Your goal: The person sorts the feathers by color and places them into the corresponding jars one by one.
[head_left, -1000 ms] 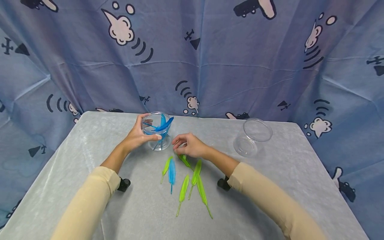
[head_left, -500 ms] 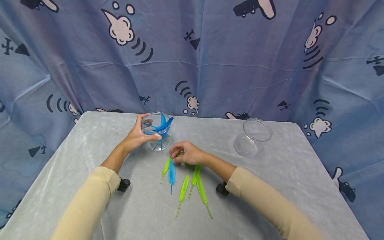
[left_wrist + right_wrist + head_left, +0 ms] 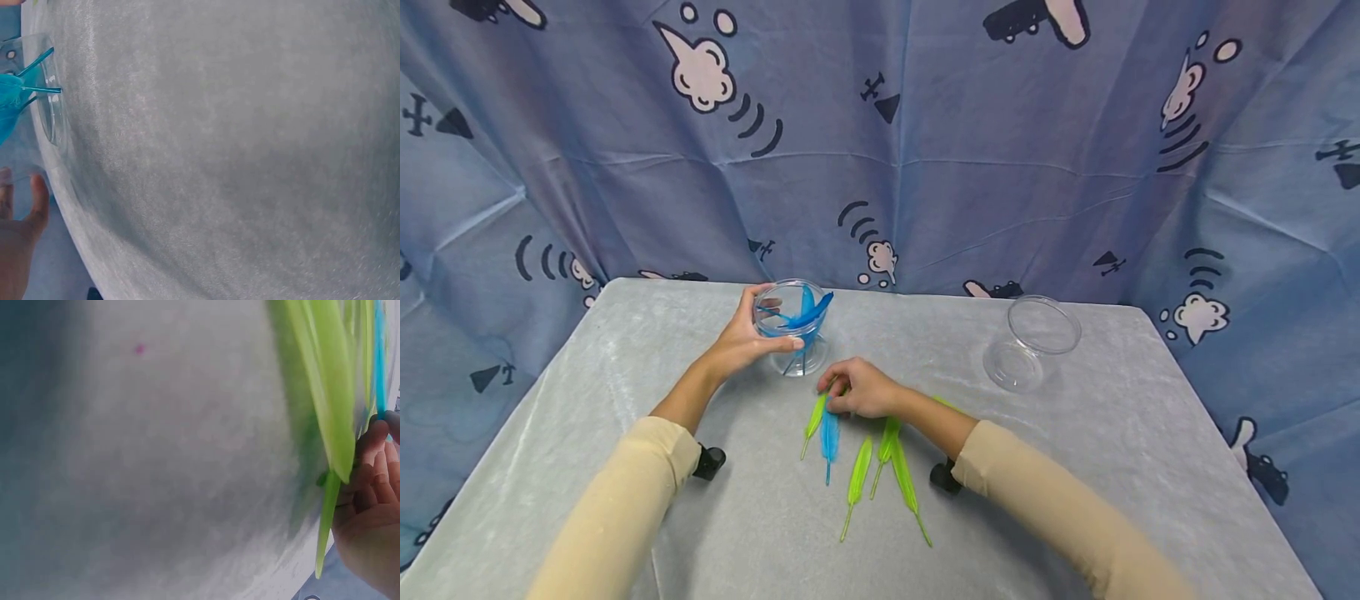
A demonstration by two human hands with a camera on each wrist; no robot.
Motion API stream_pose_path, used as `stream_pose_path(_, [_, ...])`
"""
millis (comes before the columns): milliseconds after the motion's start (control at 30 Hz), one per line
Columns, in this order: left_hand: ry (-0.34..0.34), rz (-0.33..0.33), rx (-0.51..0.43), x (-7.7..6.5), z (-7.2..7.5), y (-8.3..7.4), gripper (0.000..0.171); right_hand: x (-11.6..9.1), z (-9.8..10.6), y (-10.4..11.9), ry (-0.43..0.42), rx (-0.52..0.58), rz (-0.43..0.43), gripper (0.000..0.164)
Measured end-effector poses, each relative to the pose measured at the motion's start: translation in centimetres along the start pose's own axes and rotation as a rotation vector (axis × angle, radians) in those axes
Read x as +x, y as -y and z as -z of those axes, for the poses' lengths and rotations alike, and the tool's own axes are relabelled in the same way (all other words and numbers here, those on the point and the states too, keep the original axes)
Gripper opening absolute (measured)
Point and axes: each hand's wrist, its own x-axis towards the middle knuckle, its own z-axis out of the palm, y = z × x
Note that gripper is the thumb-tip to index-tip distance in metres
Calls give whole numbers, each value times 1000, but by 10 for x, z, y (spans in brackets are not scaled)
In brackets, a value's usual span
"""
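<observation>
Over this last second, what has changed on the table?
The right hand has moved toward the person and slightly left, and now pinches the loose blue feather. A bit of green feather now shows beyond the right forearm; whether it moved is unclear. The left hand still holds the cup of blue feathers; the other cup stayed put.

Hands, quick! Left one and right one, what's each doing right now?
Left hand: holding the clear cup with blue feathers inside.
Right hand: pinching the loose blue feather by its end.
</observation>
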Motion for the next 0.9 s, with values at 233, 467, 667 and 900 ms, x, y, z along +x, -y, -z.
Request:
stream_pose_path(233, [4, -5, -2, 1, 0, 1, 100, -2, 4, 1, 1, 17, -4, 22])
stream_pose_path(467, [9, 2, -24, 0, 0, 0, 100, -6, 22, 12, -15, 51, 32, 26])
stream_pose_path(667, [13, 5, -20, -1, 0, -1, 100, -10, 40, 30, -26, 101, 48, 28])
stream_pose_path(900, [17, 12, -28, -1, -1, -3, 102, -16, 59, 52, -77, 68, 61, 23])
